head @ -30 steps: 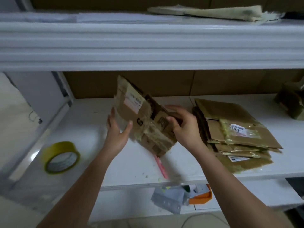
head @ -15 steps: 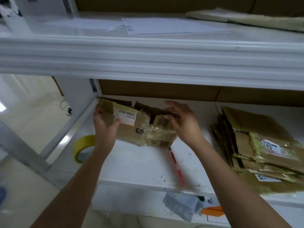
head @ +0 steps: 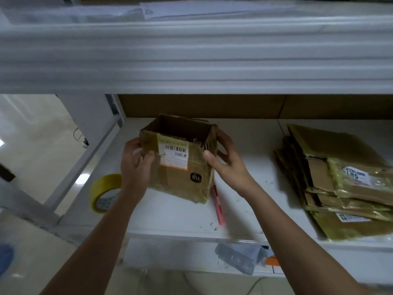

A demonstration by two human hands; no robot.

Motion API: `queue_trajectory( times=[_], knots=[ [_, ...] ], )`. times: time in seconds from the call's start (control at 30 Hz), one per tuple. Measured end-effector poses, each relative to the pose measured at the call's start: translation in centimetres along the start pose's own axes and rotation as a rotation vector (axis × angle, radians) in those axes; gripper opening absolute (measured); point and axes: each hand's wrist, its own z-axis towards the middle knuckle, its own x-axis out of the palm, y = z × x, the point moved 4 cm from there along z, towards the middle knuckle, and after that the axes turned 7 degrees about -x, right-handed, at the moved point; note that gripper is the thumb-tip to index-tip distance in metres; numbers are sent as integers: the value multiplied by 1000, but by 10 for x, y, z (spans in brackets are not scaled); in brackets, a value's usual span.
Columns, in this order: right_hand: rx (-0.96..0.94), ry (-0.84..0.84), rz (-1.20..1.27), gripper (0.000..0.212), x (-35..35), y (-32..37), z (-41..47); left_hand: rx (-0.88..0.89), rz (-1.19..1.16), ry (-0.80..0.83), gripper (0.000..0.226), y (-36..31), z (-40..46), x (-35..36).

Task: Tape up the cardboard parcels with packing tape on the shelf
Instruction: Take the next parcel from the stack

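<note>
White metal shelf [head: 244, 213], upper tier looming across the top of the view, lower tier serving as the packing bench. At right, stack of flattened cardboard parcels [head: 348, 182], already banded in yellowish tape and labelled, set well apart from the work in hand, likely to keep blanks within reach. At centre, cardboard box [head: 180, 167] stood upright on the shelf with its top open and its printed label facing the camera, now squared into shape where half a second ago it was a collapsed, flat carton held up off the shelf. Left hand [head: 136, 167] pinching the box's near left top corner, fingers curled on the edge beside the label; right hand [head: 225, 160] grasping the right wall, thumb on the front face and fingers behind, apparently to hold the sides square. Roll of yellow packing tape [head: 104, 192] lying on the shelf just left of the left forearm, untouched and partly hidden, close enough for a quick reach. Pink pen-like tool [head: 219, 207] lying on the shelf beside the box's right lower edge. Top flaps not yet folded down; taping of this box judged still to come.
</note>
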Motion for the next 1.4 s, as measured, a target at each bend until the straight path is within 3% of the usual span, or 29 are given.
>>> queue_trajectory(
  times=[0.1, 0.4, 0.53, 0.67, 0.77, 0.9, 1.03, 1.4],
  knots=[
    [-12, 32, 11, 76, 14, -3, -6, 21, -65, 32, 29, 0, 0, -8],
    [-80, -157, 51, 49, 51, 17, -12, -2, -168, 136, 45, 6, 30, -43],
    [-65, -195, 66, 51, 81, 28, -12, 18, -183, 171, 43, 8, 49, -66],
    [52, -225, 57, 45, 97, 14, -30, -42, -99, 362, 44, 32, 50, -67],
    [59, -334, 77, 26, 85, 19, -45, -34, -74, 510, 45, 38, 42, -51],
    [29, -518, 66, 27, 44, 28, -60, -14, -93, 620, 41, 23, 23, -19],
    [-28, -544, -31, 26, 9, 38, -66, 64, -128, 621, 37, 3, 16, 4],
    [-15, -401, -35, 34, -3, 18, -62, 73, -154, 382, 33, 9, 1, 14]
  ],
)
